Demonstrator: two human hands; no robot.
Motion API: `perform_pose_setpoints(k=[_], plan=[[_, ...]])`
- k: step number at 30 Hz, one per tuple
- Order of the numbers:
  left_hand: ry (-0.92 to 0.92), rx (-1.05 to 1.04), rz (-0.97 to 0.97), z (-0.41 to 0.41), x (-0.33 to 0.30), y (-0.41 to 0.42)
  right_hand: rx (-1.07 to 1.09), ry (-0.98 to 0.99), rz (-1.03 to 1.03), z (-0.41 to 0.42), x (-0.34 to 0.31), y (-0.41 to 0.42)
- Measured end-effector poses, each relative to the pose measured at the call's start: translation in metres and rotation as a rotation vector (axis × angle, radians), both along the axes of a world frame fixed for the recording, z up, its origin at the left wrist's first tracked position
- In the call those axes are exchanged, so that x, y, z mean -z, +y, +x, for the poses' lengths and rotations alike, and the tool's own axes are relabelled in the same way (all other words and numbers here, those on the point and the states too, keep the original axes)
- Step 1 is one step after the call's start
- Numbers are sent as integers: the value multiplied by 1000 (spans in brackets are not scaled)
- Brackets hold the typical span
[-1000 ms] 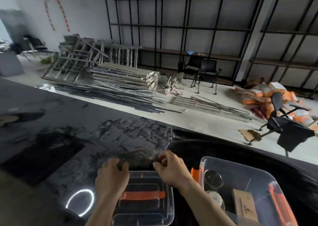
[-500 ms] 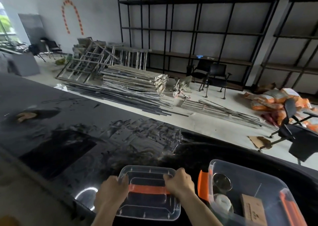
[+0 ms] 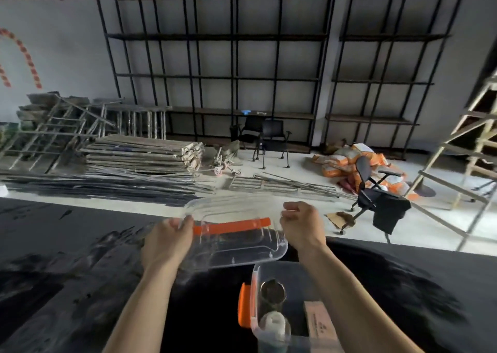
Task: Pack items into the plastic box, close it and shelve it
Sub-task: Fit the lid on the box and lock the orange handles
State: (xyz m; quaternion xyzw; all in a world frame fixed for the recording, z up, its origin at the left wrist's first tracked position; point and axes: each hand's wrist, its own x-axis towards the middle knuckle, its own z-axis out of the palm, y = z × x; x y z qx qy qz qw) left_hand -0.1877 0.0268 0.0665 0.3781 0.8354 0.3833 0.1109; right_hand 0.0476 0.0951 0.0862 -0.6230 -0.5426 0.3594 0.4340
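Observation:
A clear plastic lid (image 3: 236,241) with an orange handle strip is held in the air above the black table (image 3: 67,258), tilted. My left hand (image 3: 168,241) grips its left edge and my right hand (image 3: 301,225) holds its right end. Just below and to the right stands the open clear plastic box (image 3: 255,274) with an orange side latch (image 3: 244,305). Inside it I see a round metal-topped jar (image 3: 273,293), a white-capped bottle (image 3: 274,323) and a brown carton (image 3: 318,323).
Beyond the table's far edge lies a pale floor with stacked boards and metal rods (image 3: 134,159). Black shelving racks (image 3: 223,65) cover the back wall. Black chairs (image 3: 271,137), an office chair (image 3: 376,194), orange sacks (image 3: 347,159) and a wooden ladder (image 3: 473,143) stand on the right.
Both hands have lifted the lid off the table and carried it up and right toward the box. The head view has tilted upward.

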Motion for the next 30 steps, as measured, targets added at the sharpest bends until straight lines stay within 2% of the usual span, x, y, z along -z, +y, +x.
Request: perform_pose_setpoints(k=[3, 7, 11, 14, 18, 20, 22, 30], plan=[[-90, 110, 112, 41, -19, 13, 114, 54, -17, 47, -4, 3], [-213, 210, 157, 86, -26, 19, 252, 131, -64, 96, -1, 1], [-291, 280, 147, 106, -20, 22, 276, 167, -79, 122, 7, -3], [-407, 330, 213, 109, -18, 20, 293, 201, -43, 130, 8, -6], [-698, 351, 328, 110, -24, 15, 294, 385, 33, 133, 0, -12], [-881, 331, 410, 111, -25, 11, 282, 524, 15, 133, -5, -15], [-985, 309, 480, 112, -22, 9, 280, 591, -17, 133, -10, -17], [-846, 237, 562, 136, 3, 0, 214, 300, -99, 131, 9, -26]])
